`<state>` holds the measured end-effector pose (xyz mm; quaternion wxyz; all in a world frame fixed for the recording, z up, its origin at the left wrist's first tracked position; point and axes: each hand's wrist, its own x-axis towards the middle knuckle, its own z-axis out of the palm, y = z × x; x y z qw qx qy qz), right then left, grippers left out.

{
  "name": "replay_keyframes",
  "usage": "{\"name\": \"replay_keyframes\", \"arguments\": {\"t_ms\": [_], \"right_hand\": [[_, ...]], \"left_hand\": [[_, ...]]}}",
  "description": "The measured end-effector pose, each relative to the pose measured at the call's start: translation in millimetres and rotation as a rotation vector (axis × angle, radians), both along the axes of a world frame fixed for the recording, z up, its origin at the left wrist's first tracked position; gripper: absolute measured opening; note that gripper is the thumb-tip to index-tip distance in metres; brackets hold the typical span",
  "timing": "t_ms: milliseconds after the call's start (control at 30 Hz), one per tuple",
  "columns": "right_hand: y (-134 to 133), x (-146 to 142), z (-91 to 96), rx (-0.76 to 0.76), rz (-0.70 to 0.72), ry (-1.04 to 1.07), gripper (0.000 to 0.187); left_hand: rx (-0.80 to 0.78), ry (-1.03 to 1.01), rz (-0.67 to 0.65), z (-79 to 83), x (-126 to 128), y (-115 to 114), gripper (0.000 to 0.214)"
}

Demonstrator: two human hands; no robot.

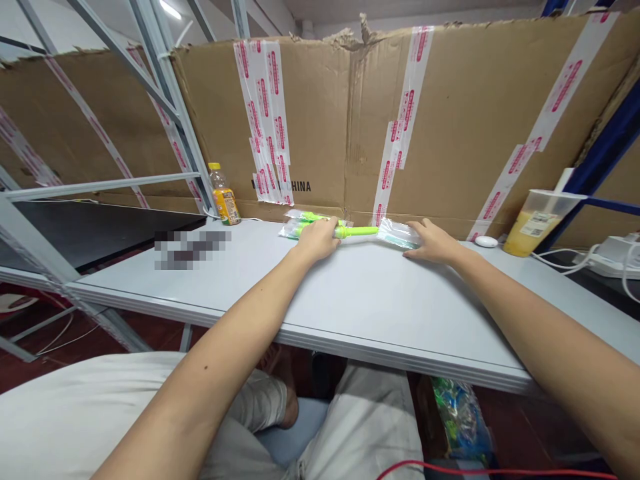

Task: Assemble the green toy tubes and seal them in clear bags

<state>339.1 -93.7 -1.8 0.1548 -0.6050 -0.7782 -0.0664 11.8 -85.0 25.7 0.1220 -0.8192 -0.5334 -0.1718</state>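
My left hand point(319, 239) is closed over a bright green stick-like thing point(357, 231) at the back of the white tabletop. Clear plastic wrapping point(289, 231) shows at its left end, and a second green piece point(306, 216) in clear wrap lies just behind. My fingers partly hide both. To the right, my right hand point(434, 244) grips the right end of a clear plastic packet point(399, 233), thumb in front and fingers behind. Something pale green shows inside, too faint to name. The green stick's right end meets the packet's left edge.
An orange drink bottle point(225, 195) with a yellow cap stands at the back left. At the right are a cup of yellow drink point(536, 225), a small white case point(485, 241) and a power strip point(613, 257). Taped cardboard point(320, 127) walls the back; a metal frame point(173, 100) rises left.
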Motion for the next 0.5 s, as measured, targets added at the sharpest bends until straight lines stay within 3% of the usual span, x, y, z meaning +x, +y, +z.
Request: {"name": "replay_keyframes", "arguments": {"t_ms": [500], "right_hand": [[-7,-11,8.3,0.026,0.044,-0.117,0.057]], "left_hand": [[0.053,0.056,-0.061,4.2,2,-4,0.043]]}}
